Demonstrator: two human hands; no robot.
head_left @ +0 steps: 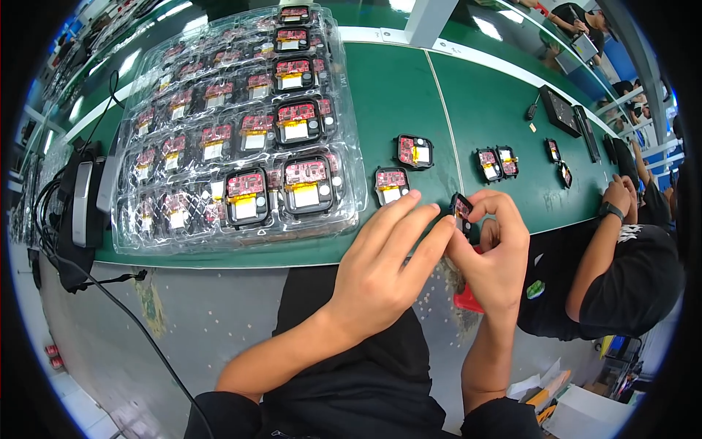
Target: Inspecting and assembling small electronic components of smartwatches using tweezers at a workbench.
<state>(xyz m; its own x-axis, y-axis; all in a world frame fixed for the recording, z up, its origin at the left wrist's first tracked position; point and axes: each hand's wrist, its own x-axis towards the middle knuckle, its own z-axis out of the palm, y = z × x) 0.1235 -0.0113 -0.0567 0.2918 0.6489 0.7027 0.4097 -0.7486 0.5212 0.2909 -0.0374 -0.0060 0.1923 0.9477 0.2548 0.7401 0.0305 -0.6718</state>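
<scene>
In my right hand (497, 238) is a small black-framed circuit module (461, 207), pinched between thumb and fingers and tilted up over the table edge. My left hand (387, 260) reaches in beside it with fingers stretched out; the index fingertip is at the module's near side, and its thumb is hidden. Just beyond the left fingertips lies a similar module (392, 184) with a red board and a silver square. Behind that rests another module (414, 151), showing yellow tape.
A stack of clear plastic trays (344, 219) full of modules stands left on the green table (395, 80). More modules (497, 163) lie to the right. Farther right sits a black box (559, 111). A co-worker (621, 271) works at the right. Cables (139, 318) hang at the left.
</scene>
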